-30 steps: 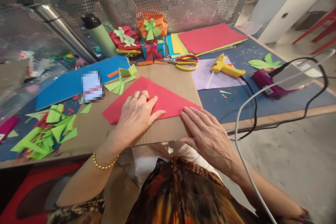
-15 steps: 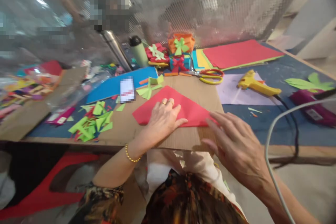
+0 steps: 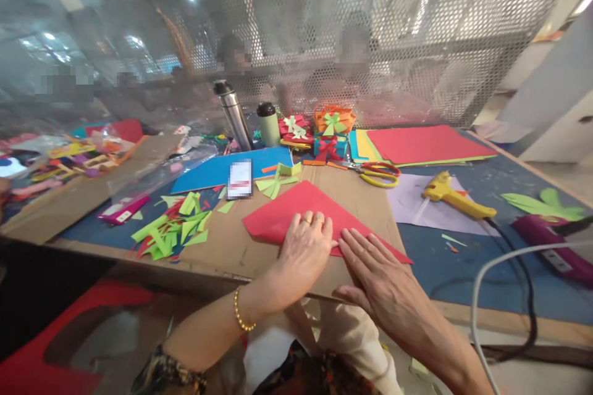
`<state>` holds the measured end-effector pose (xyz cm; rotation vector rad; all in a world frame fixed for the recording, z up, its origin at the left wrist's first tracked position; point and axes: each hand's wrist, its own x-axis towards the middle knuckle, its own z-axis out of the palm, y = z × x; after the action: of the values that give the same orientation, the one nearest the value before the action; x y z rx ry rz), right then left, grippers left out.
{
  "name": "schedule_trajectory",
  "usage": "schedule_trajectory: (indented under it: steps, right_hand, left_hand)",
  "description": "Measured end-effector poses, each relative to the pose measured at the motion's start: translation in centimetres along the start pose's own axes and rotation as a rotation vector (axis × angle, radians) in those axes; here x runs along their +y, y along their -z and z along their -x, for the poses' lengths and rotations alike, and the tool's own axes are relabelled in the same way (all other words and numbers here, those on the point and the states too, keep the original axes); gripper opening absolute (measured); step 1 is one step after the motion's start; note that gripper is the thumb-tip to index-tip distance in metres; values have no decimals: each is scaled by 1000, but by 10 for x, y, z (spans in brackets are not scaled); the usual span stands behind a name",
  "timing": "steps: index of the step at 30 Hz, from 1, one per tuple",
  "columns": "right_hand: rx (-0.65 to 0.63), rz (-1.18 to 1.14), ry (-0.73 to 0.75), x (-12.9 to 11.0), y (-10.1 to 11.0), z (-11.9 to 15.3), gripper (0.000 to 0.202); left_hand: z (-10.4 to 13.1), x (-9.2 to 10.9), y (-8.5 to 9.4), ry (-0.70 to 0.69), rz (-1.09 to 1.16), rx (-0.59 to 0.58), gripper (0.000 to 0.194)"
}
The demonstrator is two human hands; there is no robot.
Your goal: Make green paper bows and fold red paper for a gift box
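A folded sheet of red paper [image 3: 319, 199], roughly triangular, lies on the brown cardboard [image 3: 222, 241] at the table's front. My left hand [image 3: 306, 250], with rings and a gold bracelet, presses on its middle with fingers curled down. Beside it, my right hand [image 3: 382, 268] lies flat along the paper's near edge, its fingers stretched out. The fingertips of my left hand are hidden behind its knuckles.
Green paper scraps [image 3: 173, 225] lie left. Behind are blue board [image 3: 231, 166], scissors [image 3: 377, 174], small paper boxes [image 3: 330, 145], a steel flask [image 3: 234, 114], and red sheets [image 3: 426, 143]. A yellow glue gun [image 3: 458, 196] lies right; a grey cable [image 3: 477, 296] curves near my right arm.
My right hand has moved left and come down flat onto the paper's near edge, close to my left hand. My left hand's fingers have curled. The view has tilted up.
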<state>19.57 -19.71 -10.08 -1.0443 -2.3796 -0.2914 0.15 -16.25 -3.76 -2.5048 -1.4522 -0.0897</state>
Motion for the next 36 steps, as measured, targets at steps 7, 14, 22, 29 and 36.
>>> schedule_trajectory:
  steps: [7,14,22,29,36]
  right_hand:
    - [-1,-5,-7,-3,-1,-3,78]
    - [-17,-4,24,-1,9,-4,80]
    - [-44,-30,42,2,13,0,79]
    - [-46,12,50,0,16,-2,72]
    - [-63,-11,39,0,18,-1,72]
  left_hand:
    - [34,18,-21,-190,128,142,67]
    - [40,0,-30,-209,195,78,75]
    - [48,-17,-17,-184,231,-77,88]
    - [70,-33,-15,-131,227,-66,94]
    - [103,-66,-19,6,169,-52,86]
